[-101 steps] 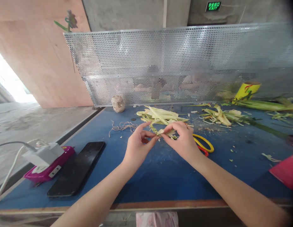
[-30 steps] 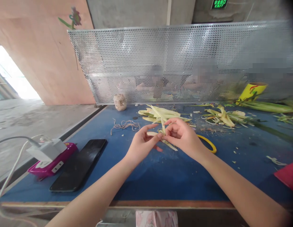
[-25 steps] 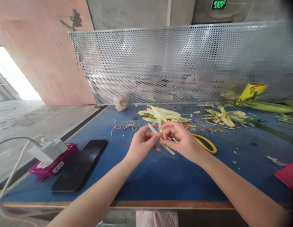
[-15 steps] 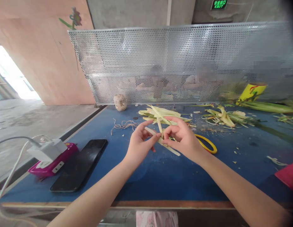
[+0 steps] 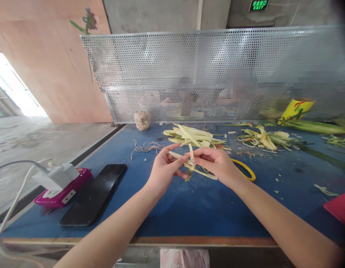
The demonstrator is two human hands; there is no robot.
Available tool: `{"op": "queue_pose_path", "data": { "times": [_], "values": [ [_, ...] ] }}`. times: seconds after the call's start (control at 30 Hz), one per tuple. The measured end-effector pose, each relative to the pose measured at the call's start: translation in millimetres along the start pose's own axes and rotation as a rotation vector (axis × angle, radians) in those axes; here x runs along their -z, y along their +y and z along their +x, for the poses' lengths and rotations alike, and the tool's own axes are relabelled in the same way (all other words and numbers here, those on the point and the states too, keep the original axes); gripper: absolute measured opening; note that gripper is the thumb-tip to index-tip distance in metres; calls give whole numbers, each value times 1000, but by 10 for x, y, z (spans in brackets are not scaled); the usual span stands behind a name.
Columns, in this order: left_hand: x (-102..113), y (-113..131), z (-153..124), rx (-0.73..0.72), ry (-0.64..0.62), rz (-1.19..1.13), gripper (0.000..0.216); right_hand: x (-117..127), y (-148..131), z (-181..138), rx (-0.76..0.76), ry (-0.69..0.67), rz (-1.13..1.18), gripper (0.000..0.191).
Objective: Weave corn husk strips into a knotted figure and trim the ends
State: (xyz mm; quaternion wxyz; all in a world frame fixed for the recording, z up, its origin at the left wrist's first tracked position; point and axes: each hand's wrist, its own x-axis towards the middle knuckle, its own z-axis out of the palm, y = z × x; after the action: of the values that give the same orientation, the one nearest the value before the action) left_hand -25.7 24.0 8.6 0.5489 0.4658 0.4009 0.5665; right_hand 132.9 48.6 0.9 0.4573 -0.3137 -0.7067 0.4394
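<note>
Pale, flat leaf strips (image 5: 203, 173) cross each other between my two hands, above the blue table. My left hand (image 5: 160, 169) is closed, its thumb and forefinger pinching the strips where they cross. From the other side my right hand (image 5: 221, 165) pinches a strip, its fingers bent together. One strip end points up between the hands and another slants down to the right, below my right fingers. Just behind lies a pile of pale green leaf strips (image 5: 193, 134). A yellow loop (image 5: 249, 172) shows beside my right wrist; the rest of it is hidden.
On the left are a black phone (image 5: 94, 195) and a magenta power strip (image 5: 63, 191) with a white plug. Thin strings (image 5: 146, 147) and a wrapped ball (image 5: 141, 121) lie farther back. Leaf scraps (image 5: 264, 138) and a yellow container (image 5: 297, 109) stand before the perforated metal screen (image 5: 167, 63).
My right fingers have drawn together and now pinch a strip closer to the crossing. The upright strip end has become shorter and shifted slightly right. My left hand holds nearly the same place.
</note>
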Motion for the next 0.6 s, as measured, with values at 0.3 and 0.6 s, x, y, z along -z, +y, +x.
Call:
{"op": "queue_pose_path", "data": {
  "times": [0.3, 0.6],
  "values": [
    [-13, -3, 3, 68, 47, -112, 48, 30, -52, -35, 293, -75, -266, 14],
    [-28, 30, -14, 73, 7, -139, 42, 56, -70, -41, 406, -47, -380, 12]
  ]
}}
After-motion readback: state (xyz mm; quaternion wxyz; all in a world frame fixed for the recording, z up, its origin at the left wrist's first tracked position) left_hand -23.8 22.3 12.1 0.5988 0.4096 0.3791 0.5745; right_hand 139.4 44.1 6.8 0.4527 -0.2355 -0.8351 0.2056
